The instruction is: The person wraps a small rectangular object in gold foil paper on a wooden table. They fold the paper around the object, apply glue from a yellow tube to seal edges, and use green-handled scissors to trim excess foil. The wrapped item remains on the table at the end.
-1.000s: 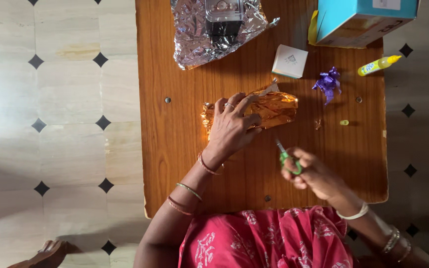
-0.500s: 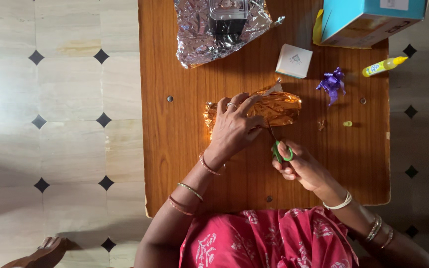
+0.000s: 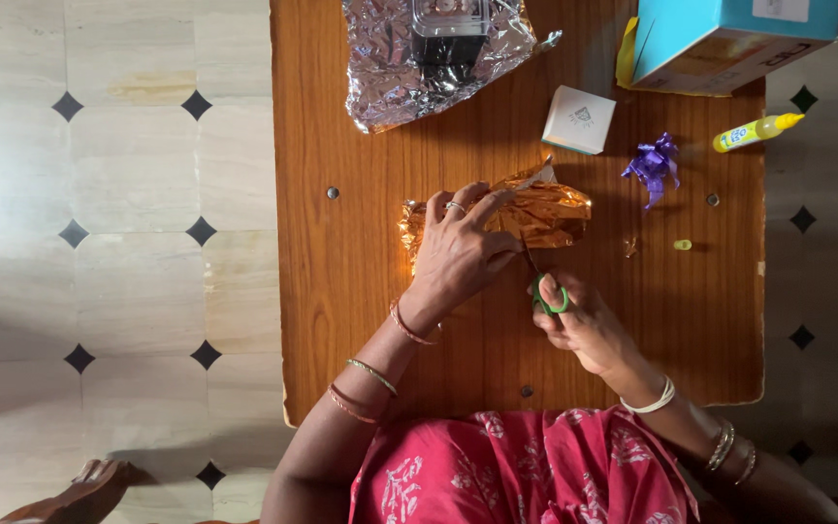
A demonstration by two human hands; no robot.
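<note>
I'm looking straight down on the worktop (image 3: 341, 320). My left hand (image 3: 460, 250) lies flat on the parcel (image 3: 545, 209), an orange foil-wrapped bundle at the middle of the board, fingers spread across its left half and pressing it down; it has not shifted since a second ago. My right hand (image 3: 579, 325) is the one that moved: a second back it was clear of the parcel at about 5 o'clock from it, holding the scissors (image 3: 543, 286) apart from the foil. Half a second ago it had slid up and left. Now the blades reach the parcel's near edge, just beside my left thumb, and the green handles sit wrapped in my right-hand grip, fingers closed through the loops. Whether the blades are apart or together, I cannot tell from here; they are thin and dark against the foil.

Around it nothing has changed place. At 12 o'clock from the parcel lies a crumpled silver foil sheet (image 3: 390, 68) with a dark device on it. At 1 o'clock sits a small white box (image 3: 579, 118), at 2 o'clock a purple bow (image 3: 652, 165). Further out at 2 o'clock are a blue carton (image 3: 720, 39) and a yellow glue tube (image 3: 757, 131), well apart from my hands.
</note>
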